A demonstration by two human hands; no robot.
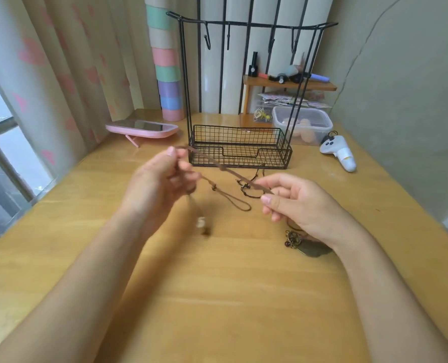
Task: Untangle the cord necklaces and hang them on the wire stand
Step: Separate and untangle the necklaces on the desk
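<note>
Untangling in progress: pinching a cord necklace (225, 171) taut between fingertips of left hand (160, 186) and right hand (300, 204), above the table (217, 284), before the wire stand (240, 149). Next, probably: freeing knots, then hooking.

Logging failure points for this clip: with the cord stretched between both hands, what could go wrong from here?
1. The brown cord is taut between the left hand and right hand, with a black cord seemingly tangled at it near the right fingers; pulling harder may tighten the knot.
2. The blurred pendant hanging below the left hand could snag the loose loop beside it.
</note>
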